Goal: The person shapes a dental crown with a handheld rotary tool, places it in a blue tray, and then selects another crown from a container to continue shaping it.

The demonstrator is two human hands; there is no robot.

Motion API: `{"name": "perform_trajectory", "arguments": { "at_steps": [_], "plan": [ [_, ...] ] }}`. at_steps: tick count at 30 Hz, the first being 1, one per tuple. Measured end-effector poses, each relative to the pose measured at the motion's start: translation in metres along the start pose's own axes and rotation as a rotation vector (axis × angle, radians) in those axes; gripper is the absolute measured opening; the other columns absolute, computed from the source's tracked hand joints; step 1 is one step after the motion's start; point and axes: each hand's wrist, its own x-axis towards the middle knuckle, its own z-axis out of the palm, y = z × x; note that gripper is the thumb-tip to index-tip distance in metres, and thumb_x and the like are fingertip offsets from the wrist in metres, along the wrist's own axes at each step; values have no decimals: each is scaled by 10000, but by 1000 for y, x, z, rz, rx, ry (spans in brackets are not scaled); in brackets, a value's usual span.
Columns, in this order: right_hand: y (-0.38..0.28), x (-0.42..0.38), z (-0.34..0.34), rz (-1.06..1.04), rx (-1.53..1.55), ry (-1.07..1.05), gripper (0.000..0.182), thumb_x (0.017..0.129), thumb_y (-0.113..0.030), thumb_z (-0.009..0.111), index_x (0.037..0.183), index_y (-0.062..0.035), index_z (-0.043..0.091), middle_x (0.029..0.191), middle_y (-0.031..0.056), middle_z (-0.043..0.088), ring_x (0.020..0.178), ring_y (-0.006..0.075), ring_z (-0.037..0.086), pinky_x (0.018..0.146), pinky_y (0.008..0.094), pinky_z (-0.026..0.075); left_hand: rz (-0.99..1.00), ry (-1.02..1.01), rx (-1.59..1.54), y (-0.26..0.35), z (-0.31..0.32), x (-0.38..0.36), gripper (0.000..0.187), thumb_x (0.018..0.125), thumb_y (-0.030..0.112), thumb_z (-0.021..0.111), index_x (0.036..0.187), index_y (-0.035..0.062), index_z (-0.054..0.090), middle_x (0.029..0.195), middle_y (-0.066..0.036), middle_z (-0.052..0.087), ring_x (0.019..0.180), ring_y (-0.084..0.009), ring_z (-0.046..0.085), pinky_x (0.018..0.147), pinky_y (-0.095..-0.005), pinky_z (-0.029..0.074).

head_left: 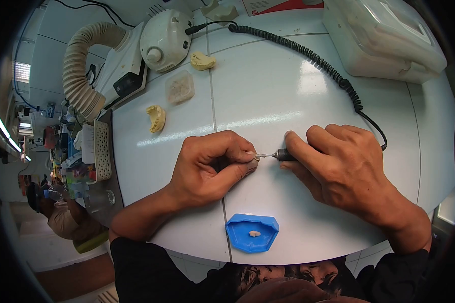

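Note:
My left hand point(207, 169) is closed in a pinch, thumb against fingertips, on a small pale dental piece point(257, 157) that is mostly hidden by the fingers. From the right, my right hand point(341, 164) grips a black rotary handpiece point(284, 154). Its thin metal bur point(268, 155) reaches to the piece at my left fingertips; whether it touches cannot be made out. Nearer to me, below both hands, a blue tray point(237, 242) stands on the white table and holds a small whitish tooth-shaped piece point(255, 234).
A coiled black cord point(308, 53) runs from a white control unit point(164, 40) to the handpiece. Yellowish dental casts point(156, 118) and a clear box point(180, 87) lie at the left. A ribbed hose point(78, 65) and a large pale case point(387, 38) stand farther back. Another person point(65, 217) sits left.

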Motion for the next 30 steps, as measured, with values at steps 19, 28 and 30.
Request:
{"name": "perform_trajectory", "arguments": {
  "at_steps": [19,28,30],
  "plan": [
    [3,2,-2,65,119,48,279,1017,-370,793,982,-109,703,726,21,584,576,196,635,537,369,476,-58,-3,-248,-5,-6,4,118,1039,-99,690,1065,-8,620,1145,-248,759,1054,-247,799,869,-347,663],
    [1,4,-4,61,78,-3,389,1034,-382,766,1252,-60,768,814,36,596,650,181,629,572,348,488,-106,50,-116,0,-2,6,90,942,-90,763,992,-53,697,1052,-171,819,958,-172,812,824,-281,661],
    [0,5,-5,69,80,-32,411,1034,-378,763,1292,-58,769,831,36,590,666,182,626,578,346,485,-116,69,-82,2,-1,6,85,932,-72,787,976,-53,717,1031,-157,822,929,-163,810,794,-273,653]
  ]
}}
